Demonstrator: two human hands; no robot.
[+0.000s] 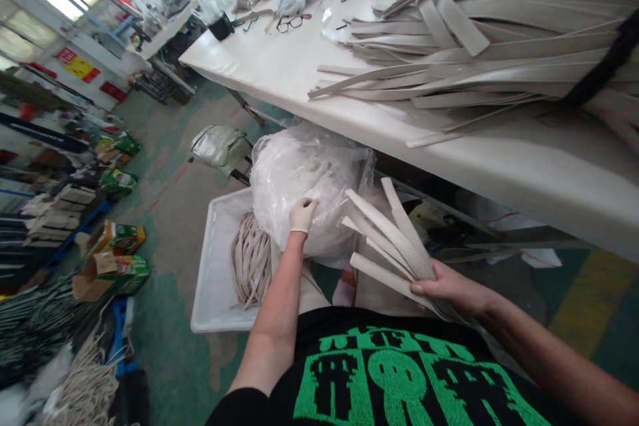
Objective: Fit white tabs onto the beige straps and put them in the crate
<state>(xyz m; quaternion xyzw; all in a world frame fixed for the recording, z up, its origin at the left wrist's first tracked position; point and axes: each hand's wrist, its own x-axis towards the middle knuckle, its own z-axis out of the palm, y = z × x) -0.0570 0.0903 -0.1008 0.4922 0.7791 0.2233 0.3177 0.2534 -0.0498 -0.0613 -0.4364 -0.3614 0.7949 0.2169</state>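
My right hand [446, 287], bare, is closed round a bundle of flat beige straps [394, 243]. Their loose ends fan out up and to the left. In a pale glove, my left hand [302, 215] has its fingers curled together against a large clear plastic bag [304, 166]. Whitish contents show through the film; whether the fingers pinch the film or something small cannot be seen. The bag bulges beneath the table edge, partly over a white plastic bin [214, 266]. Inside that bin lies a bundle of thin beige strips [252, 259].
A long white table [269, 70] carries a big pile of beige straps [449, 73], eyeglasses [293, 23], a black cup [220, 26] and plastic bags. Behind the bin stands a plastic-wrapped stool [219, 146]. Cardboard boxes [117, 266] line the left, and a co-worker sits farther back.
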